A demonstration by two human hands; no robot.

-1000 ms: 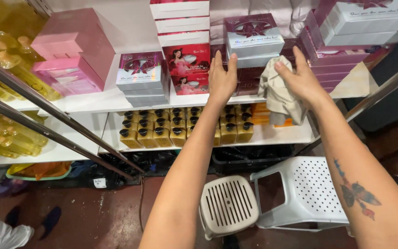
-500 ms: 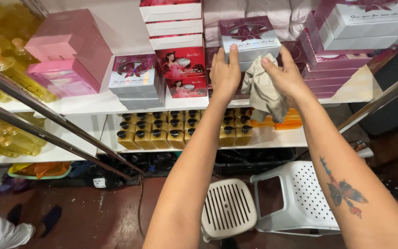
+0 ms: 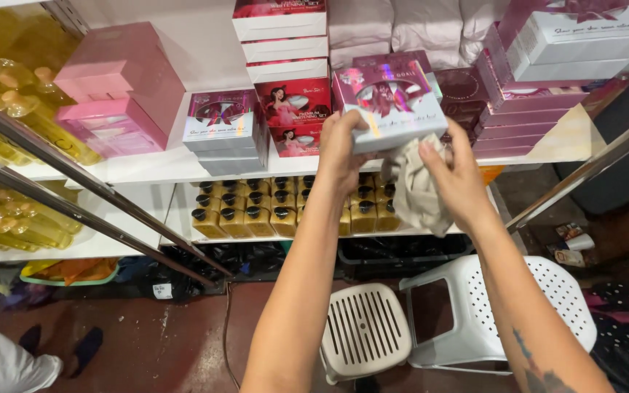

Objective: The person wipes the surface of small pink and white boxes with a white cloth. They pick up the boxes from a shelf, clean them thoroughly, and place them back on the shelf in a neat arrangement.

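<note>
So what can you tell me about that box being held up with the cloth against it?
The gift box is flat and rectangular, grey-white cardboard by the look of it, with a shiny pink-purple lid printed with a ribbon bow. It is lifted clear of the white shelf and tilted toward the camera. The left hand grips its left edge, while the right hand presses a crumpled beige cloth against its lower right edge.
</note>
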